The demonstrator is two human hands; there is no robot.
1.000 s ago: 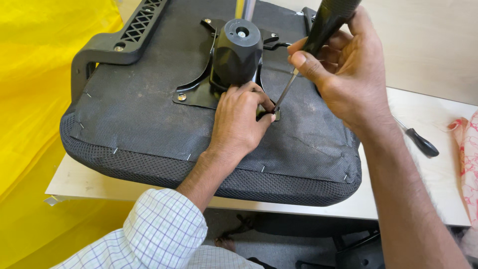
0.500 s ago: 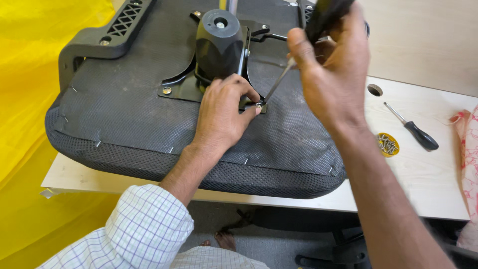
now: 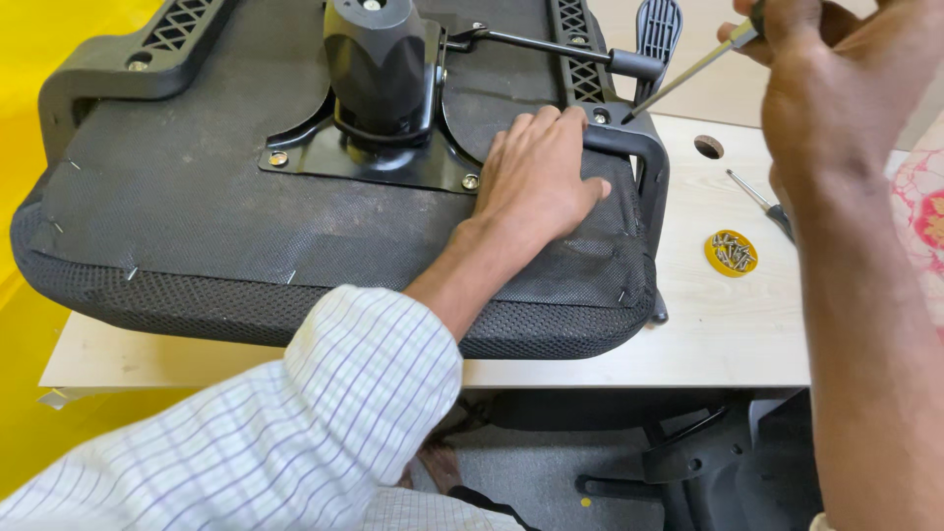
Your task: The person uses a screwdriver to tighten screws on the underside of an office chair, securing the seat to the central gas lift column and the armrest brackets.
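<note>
An upturned black office chair seat (image 3: pixel 197 226) lies on a pale wooden table (image 3: pixel 708 324). A black metal plate with a tilt mechanism (image 3: pixel 379 79) is screwed to its underside. My left hand (image 3: pixel 536 177) rests flat on the seat fabric, fingers apart, beside the right armrest bracket (image 3: pixel 629 143). My right hand (image 3: pixel 836 88) grips a screwdriver (image 3: pixel 678 84) whose tip touches a screw on that bracket.
A small yellow lid holding several screws (image 3: pixel 733 252) sits on the table right of the seat. A second screwdriver (image 3: pixel 762 202) lies behind it, near a round hole (image 3: pixel 708 147) in the tabletop. Yellow sheeting (image 3: pixel 29 59) hangs at left. A chair base (image 3: pixel 688 462) stands below.
The screwdriver tip has left the plate's screw and moved right to the armrest bracket. My left hand slid right off the plate and flattened on the fabric.
</note>
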